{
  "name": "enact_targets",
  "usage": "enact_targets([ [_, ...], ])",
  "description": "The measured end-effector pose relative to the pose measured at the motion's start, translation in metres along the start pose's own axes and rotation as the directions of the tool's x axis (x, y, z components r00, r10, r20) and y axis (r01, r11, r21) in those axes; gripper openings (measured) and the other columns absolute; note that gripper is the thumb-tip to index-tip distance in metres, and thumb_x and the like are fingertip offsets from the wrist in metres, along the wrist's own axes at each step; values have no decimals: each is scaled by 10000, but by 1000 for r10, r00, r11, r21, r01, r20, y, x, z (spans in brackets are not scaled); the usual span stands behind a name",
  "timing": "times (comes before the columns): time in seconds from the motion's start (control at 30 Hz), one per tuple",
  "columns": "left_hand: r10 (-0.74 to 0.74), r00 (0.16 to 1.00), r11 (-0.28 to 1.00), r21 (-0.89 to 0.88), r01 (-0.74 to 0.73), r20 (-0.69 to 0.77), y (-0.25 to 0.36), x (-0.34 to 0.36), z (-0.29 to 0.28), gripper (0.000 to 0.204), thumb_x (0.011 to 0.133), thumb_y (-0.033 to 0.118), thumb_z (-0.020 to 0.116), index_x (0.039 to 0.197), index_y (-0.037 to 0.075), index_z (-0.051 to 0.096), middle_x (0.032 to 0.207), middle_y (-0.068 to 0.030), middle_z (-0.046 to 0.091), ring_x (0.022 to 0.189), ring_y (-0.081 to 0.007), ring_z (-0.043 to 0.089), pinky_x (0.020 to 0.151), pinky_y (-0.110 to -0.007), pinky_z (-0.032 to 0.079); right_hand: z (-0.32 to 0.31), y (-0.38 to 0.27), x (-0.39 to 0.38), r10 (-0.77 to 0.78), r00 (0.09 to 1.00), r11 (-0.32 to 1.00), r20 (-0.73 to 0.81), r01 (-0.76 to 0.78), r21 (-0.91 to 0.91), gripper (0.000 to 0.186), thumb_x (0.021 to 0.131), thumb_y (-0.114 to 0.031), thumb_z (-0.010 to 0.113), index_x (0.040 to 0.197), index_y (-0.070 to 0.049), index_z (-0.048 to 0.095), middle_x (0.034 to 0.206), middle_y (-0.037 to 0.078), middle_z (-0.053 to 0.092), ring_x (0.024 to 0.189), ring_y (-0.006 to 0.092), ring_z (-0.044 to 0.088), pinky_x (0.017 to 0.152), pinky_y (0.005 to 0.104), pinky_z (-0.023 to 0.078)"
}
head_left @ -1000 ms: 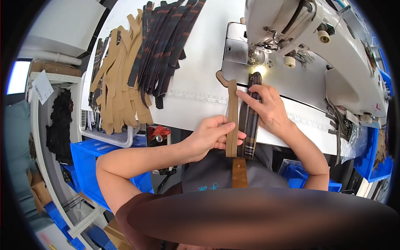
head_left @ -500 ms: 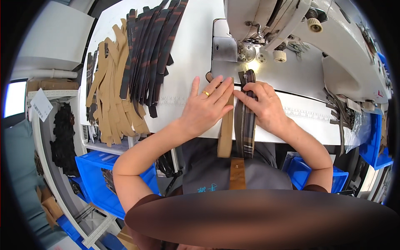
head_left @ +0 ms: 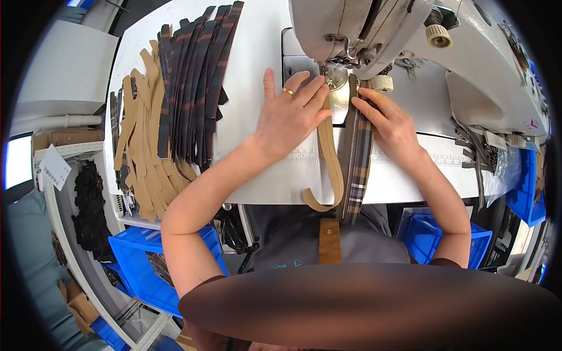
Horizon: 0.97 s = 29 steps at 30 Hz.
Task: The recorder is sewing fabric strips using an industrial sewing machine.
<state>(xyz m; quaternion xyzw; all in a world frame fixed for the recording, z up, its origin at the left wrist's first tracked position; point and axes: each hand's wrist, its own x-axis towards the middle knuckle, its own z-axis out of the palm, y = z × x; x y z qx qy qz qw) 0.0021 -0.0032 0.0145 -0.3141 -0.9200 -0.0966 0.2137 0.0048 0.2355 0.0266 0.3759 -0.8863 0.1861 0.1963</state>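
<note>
A white sewing machine point(head_left: 410, 41) stands on a white table point(head_left: 257, 52). Under its needle lie a tan leather strap point(head_left: 331, 164) and a dark plaid strap point(head_left: 358, 169), side by side, both hanging over the table's front edge. My left hand point(head_left: 290, 111) lies flat with fingers spread on the tan strap's upper end, next to the presser foot. My right hand point(head_left: 389, 123) presses its fingertips on the plaid strap just below the needle.
A fan of dark plaid straps point(head_left: 196, 76) and a pile of tan straps point(head_left: 143, 152) lie at the table's left. Blue bins point(head_left: 146, 263) sit below left and another blue bin point(head_left: 439, 240) at the right. More dark strips point(head_left: 480, 152) hang at the right.
Both hands have slid the two straps away from me, up to the needle. The left hand went from gripping the tan strap at the table edge to lying flat beside the presser foot.
</note>
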Motion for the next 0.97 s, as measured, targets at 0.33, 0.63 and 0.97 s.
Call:
enact_targets([
  [0.33, 29, 998, 1000, 3, -29, -49, -4, 2, 6, 392, 809, 334, 698, 1109, 86, 648, 1223, 9, 564, 1236, -195, 422, 1009, -701, 229, -22, -7, 11, 124, 990, 955, -69, -100, 279, 413, 687, 185, 549, 1061, 22, 614, 1095, 145, 675, 961, 290, 678, 782, 322, 556],
  [0.63, -24, 997, 997, -71, 19, -70, -4, 0, 5, 222, 763, 187, 708, 965, 103, 670, 1164, 27, 572, 1207, -198, 467, 1044, -666, 178, 19, -9, 24, 7, 989, 950, -146, 39, 311, 340, 659, 95, 636, 987, 7, 657, 1052, 106, 684, 818, 266, 682, 687, 337, 570],
  [0.97, -75, 988, 991, -118, 59, -136, -5, -2, 9, 215, 782, 188, 710, 981, 122, 665, 1127, 48, 592, 1214, -183, 477, 1096, -624, 88, 25, -7, 21, -29, 993, 978, -113, 52, 203, 289, 677, 56, 649, 960, -5, 657, 1072, 101, 682, 782, 238, 679, 653, 311, 564],
])
